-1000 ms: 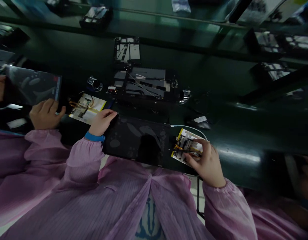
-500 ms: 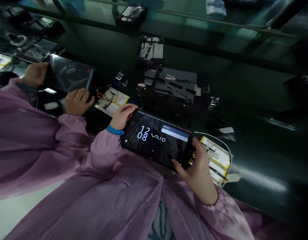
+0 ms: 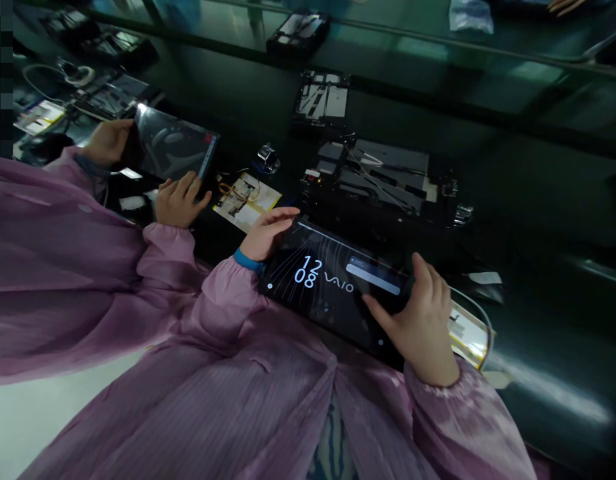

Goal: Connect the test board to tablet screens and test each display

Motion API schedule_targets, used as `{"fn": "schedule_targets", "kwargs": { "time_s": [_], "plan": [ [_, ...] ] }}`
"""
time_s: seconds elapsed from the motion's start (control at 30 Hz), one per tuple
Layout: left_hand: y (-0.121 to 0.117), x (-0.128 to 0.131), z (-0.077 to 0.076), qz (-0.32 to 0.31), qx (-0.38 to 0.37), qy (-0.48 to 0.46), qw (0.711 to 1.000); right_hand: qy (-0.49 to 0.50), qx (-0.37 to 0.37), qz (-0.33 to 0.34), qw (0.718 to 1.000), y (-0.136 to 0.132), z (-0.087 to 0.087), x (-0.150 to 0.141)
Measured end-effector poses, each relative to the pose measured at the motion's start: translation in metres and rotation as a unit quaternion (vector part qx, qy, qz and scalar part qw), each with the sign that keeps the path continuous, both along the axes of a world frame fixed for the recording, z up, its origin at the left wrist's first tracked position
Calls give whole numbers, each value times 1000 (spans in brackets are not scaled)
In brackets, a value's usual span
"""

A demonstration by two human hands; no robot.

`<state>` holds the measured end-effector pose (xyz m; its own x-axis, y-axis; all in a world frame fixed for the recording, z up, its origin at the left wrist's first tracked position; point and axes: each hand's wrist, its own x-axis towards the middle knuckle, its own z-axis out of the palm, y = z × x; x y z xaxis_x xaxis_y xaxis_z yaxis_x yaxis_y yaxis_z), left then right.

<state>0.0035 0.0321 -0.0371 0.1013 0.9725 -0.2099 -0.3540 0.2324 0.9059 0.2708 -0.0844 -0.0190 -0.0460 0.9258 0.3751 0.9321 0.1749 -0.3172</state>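
Observation:
A black tablet (image 3: 333, 313), its lit lock screen showing 12:08 and VAIO, is tilted in front of my body. Its upper left corner is in the grip of my left hand (image 3: 268, 233), which wears a blue wristband; the fingers lie along the edge, partly hidden. My right hand (image 3: 425, 320) is around the right end, with the thumb stretched out over the screen and the fingers at the far edge. Behind the right wrist lies a white board with yellow edges (image 3: 471, 330) and a pale cable. Another such board (image 3: 248, 200) lies beyond my left hand.
At left, a co-worker's hands (image 3: 181, 200) are at another tablet (image 3: 175, 143). An opened device with exposed wiring (image 3: 383, 177) lies beyond my tablet, a smaller one (image 3: 323, 100) behind it. A shiny metal part (image 3: 268, 159) stands on the dark table. A rail (image 3: 388, 40) crosses the back.
The view has swung, so things appear further right. My right thumb has moved up from the tablet's lower edge to over the screen. The left hand keeps its hold.

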Motion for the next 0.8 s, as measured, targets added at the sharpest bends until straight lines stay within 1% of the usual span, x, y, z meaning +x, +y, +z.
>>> {"fn": "schedule_targets", "kwargs": {
  "time_s": [0.13,0.2,0.3,0.37,0.47,0.57,0.63,0.8],
  "plan": [
    [0,0,-1,-4,-11,-10,1000,-6,-54,39,998,2,0,-11],
    [0,0,-1,-5,-22,4,1000,9,-53,36,998,7,-1,-12],
    [0,-1,-2,-6,-43,32,999,33,-38,-2,999,14,-3,-6],
    [0,-2,-3,-4,-52,39,998,42,-39,-15,998,16,-4,0],
    [0,-3,-2,-7,-56,43,997,60,-48,0,997,12,-3,6],
    [-1,-4,-3,-32,-59,25,997,74,-59,27,995,4,-3,8],
    [-2,-4,-4,-57,-45,7,997,79,-54,42,994,0,-4,9],
    [-5,-5,-9,-113,53,-16,992,103,-26,40,994,-3,-6,8]
  ]
}}
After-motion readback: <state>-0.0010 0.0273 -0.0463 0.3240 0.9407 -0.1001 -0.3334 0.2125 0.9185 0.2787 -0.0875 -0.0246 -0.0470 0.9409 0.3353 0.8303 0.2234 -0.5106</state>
